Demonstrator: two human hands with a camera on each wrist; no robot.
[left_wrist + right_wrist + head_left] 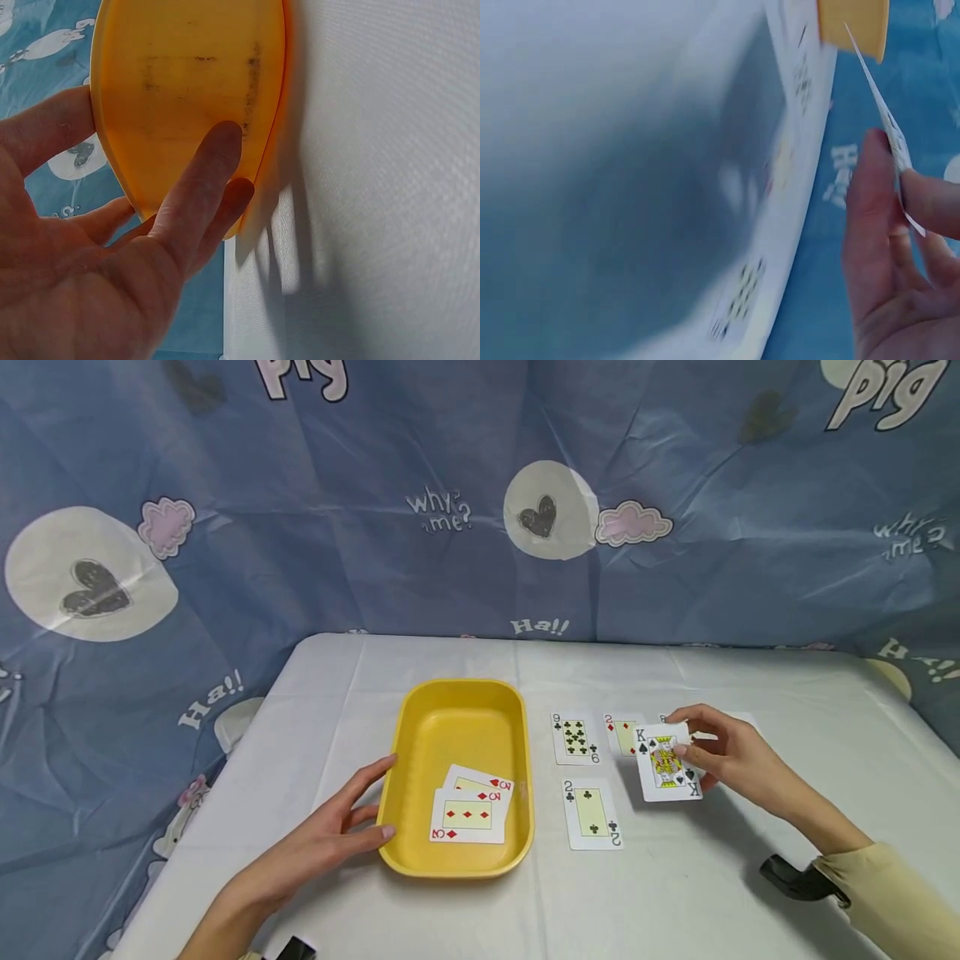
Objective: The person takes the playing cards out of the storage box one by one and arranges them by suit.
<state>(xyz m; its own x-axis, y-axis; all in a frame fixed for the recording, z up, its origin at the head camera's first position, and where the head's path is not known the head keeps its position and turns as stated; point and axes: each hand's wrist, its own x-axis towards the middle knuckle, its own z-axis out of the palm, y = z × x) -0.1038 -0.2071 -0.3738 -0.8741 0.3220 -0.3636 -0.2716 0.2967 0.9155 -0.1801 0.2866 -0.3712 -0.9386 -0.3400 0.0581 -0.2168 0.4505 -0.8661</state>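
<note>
A yellow tray (462, 714) stands on the white table. In it a three of diamonds (467, 827) partly covers a second red card (480, 778). My left hand (330, 835) touches the tray's left side with thumb and fingers spread along it; in the left wrist view the fingers rest against the outer wall. Held up over the table on the right, a king of spades (665, 766) is pinched between the thumb and fingers of my right hand (731, 756). The right wrist view shows that card (892, 135) nearly edge-on.
Face up right of the tray lie a nine of clubs (575, 739), a two of clubs (592, 816) and a two of diamonds (619, 735), partly covered by the king. Farther right, my right hand mostly hides other card edges (745, 718). A blue printed cloth (450, 577) hangs behind.
</note>
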